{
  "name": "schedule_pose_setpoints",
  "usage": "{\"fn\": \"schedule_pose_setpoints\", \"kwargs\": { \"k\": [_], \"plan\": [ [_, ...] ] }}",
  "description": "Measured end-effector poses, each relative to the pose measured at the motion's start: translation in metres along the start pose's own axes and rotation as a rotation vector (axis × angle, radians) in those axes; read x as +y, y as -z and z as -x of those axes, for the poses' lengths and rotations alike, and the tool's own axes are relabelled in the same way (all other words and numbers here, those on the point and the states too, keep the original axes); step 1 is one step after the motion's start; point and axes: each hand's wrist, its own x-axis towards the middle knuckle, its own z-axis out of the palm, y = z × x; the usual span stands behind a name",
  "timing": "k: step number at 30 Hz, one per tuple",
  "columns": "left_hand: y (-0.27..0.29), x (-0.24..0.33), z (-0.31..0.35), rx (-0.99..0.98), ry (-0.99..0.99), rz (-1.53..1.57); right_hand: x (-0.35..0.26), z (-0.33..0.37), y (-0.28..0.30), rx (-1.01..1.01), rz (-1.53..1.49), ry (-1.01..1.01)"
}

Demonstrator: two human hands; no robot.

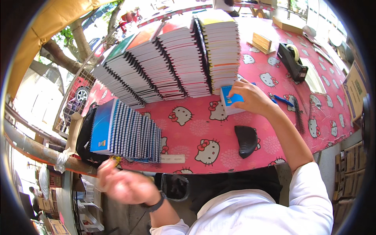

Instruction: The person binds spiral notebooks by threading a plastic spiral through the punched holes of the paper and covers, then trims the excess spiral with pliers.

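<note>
My right hand (252, 97) is closed on a small blue-covered notepad (226, 94), thumb and fingers across its cover. The notepad, which may be a short pile, rests on the table just in front of a tall stack of yellow-topped spiral notebooks (225, 51). Smeared by motion, my left hand (127, 187) hovers off the table's near edge, below a stack of blue spiral notebooks (103, 127); its fingers are too blurred to read. A black curved case-like object (246, 141) lies on the table nearer to me than the right hand.
More tall spiral notebook stacks (172, 58) line the table's far left. On the right of the pink patterned tablecloth (196, 123) are a black tape dispenser (293, 62), blue-handled pliers-like tool (282, 100), black spiral bindings (299, 117) and a wooden block (261, 43). Cardboard boxes (355, 92) stand beyond.
</note>
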Motion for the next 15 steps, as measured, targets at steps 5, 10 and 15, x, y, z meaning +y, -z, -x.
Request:
{"fn": "schedule_pose_setpoints", "kwargs": {
  "k": [5, 10, 15],
  "plan": [
    [-0.069, 0.033, 0.034, -0.244, 0.307, 0.037, 0.034, 0.011, -0.022, -0.082, 0.130, -0.035],
    [-0.100, 0.040, 0.076, -0.793, 0.586, 0.322, 0.037, 0.004, -0.011, -0.179, 0.068, -0.087],
    [-0.133, 0.079, 0.135, -1.158, 0.493, 0.388, 0.044, -0.002, -0.006, -0.208, 0.014, -0.045]
  ]
}}
